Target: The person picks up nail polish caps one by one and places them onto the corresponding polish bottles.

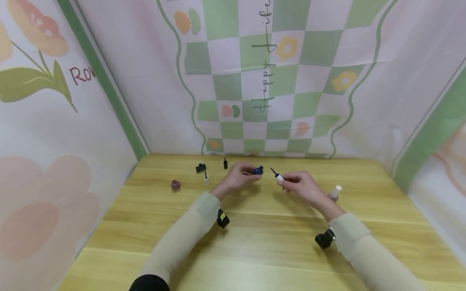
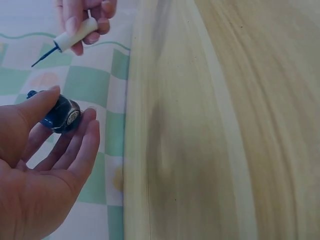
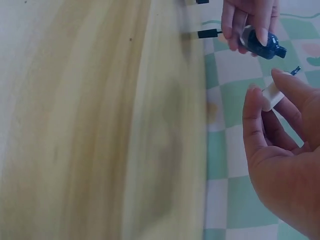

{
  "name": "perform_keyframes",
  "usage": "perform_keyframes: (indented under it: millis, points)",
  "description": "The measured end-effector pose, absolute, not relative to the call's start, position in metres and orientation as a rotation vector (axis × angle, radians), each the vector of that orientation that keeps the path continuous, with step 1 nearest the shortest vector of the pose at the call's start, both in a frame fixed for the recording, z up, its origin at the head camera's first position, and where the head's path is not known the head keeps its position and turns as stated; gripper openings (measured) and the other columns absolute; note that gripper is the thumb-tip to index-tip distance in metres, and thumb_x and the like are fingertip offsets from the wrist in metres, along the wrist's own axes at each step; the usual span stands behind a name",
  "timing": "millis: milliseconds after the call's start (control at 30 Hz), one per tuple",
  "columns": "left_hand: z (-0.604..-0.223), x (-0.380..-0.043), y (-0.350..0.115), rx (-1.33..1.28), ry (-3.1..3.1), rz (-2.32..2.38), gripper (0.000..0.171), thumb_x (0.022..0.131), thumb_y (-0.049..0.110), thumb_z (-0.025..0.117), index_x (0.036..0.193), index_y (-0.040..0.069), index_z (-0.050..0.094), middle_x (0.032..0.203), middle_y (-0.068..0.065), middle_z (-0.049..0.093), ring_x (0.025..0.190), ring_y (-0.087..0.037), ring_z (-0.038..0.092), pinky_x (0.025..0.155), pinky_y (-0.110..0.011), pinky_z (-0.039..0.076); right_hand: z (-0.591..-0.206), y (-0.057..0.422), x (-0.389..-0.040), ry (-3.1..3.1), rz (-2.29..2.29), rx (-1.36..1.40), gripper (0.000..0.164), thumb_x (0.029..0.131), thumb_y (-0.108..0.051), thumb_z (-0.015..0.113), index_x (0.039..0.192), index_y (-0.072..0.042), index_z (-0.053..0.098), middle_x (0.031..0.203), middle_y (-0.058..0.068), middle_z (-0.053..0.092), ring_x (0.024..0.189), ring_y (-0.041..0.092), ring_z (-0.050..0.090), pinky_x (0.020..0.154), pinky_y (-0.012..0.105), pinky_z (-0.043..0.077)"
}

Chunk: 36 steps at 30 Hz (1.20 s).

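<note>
My left hand [image 1: 239, 176] pinches blue bottle [image 2: 61, 116], right hand [image 1: 303, 186] brush cap [image 2: 69, 40] beside it; uncapped step, probably calls for aligning next.

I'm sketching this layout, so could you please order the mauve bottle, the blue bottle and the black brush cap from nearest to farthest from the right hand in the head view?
From the right hand:
1. Blue bottle, to its left, held in the left hand.
2. Black brush cap, left of and behind the left hand.
3. Mauve bottle, farthest left.
</note>
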<state>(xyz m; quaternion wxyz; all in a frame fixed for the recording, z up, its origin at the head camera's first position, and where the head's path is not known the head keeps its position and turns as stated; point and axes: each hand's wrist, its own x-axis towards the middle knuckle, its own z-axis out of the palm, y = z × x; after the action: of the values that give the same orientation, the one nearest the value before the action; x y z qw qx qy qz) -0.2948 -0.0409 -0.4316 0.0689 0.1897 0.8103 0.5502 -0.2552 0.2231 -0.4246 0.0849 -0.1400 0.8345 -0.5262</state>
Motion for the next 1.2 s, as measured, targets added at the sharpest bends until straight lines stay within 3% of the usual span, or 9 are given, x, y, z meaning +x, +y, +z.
perform_keyframes:
  millis: [100,333,500,633,867,1067,1200]
  points:
    - [-0.43,-0.29,-0.044,0.558,2.396,1.688,0.021,0.091,0.018,0.079,0.109,0.009,0.074,0.103,-0.004,0.07,0.093,-0.018,0.067,0.088,-0.038,0.059,-0.42,0.223,-0.253,2.513,-1.549,-0.449,0.043,0.1,-0.025,0.069,0.129,0.006,0.065,0.108,0.029,0.069,0.095,0.04,0.067,0.08,0.043,0.061]
    - [-0.43,-0.284,-0.046,0.539,2.342,1.713,0.023,0.091,0.018,0.079,0.112,0.008,0.073,0.107,-0.004,0.07,0.095,-0.017,0.069,0.086,-0.029,0.059,-0.407,0.225,-0.25,2.559,-1.444,-0.539,0.035,0.103,-0.024,0.065,0.128,0.0,0.068,0.098,0.018,0.069,0.088,0.036,0.064,0.069,0.035,0.055]
    - [-0.43,-0.28,-0.05,0.551,2.338,1.704,0.023,0.093,0.019,0.078,0.112,0.008,0.074,0.104,-0.003,0.072,0.093,-0.017,0.069,0.088,-0.038,0.06,-0.399,0.226,-0.247,2.552,-1.429,-0.601,0.033,0.104,-0.021,0.062,0.128,0.001,0.068,0.091,0.011,0.067,0.082,0.031,0.06,0.063,0.031,0.051]
    - [-0.43,-0.278,-0.052,0.551,2.309,1.737,0.024,0.092,0.018,0.079,0.113,0.007,0.075,0.102,-0.004,0.072,0.091,-0.019,0.069,0.091,-0.047,0.059,-0.396,0.227,-0.245,2.562,-1.431,-0.61,0.035,0.106,-0.023,0.059,0.13,0.002,0.066,0.088,0.011,0.064,0.077,0.024,0.057,0.06,0.028,0.048]
    - [-0.43,-0.274,-0.055,0.529,2.318,1.724,0.025,0.089,0.018,0.082,0.11,0.009,0.075,0.098,-0.003,0.073,0.089,-0.018,0.069,0.086,-0.04,0.06,-0.39,0.227,-0.243,2.531,-1.526,-0.596,0.036,0.108,-0.027,0.055,0.127,0.001,0.067,0.089,0.012,0.061,0.075,0.018,0.051,0.06,0.029,0.046]
    - [-0.431,-0.268,-0.058,0.562,2.345,1.681,0.026,0.089,0.02,0.082,0.111,0.01,0.076,0.098,-0.002,0.073,0.087,-0.018,0.067,0.089,-0.049,0.058,-0.392,0.224,-0.242,2.507,-1.566,-0.63,0.037,0.108,-0.028,0.054,0.127,0.001,0.068,0.088,0.012,0.062,0.072,0.016,0.051,0.06,0.029,0.046]
    - [-0.431,-0.267,-0.059,0.595,2.372,1.661,0.026,0.089,0.021,0.081,0.113,0.009,0.076,0.101,-0.002,0.072,0.088,-0.017,0.066,0.085,-0.041,0.059,-0.393,0.223,-0.242,2.54,-1.561,-0.639,0.034,0.108,-0.027,0.054,0.125,-0.001,0.069,0.086,0.011,0.061,0.069,0.015,0.049,0.057,0.026,0.043]
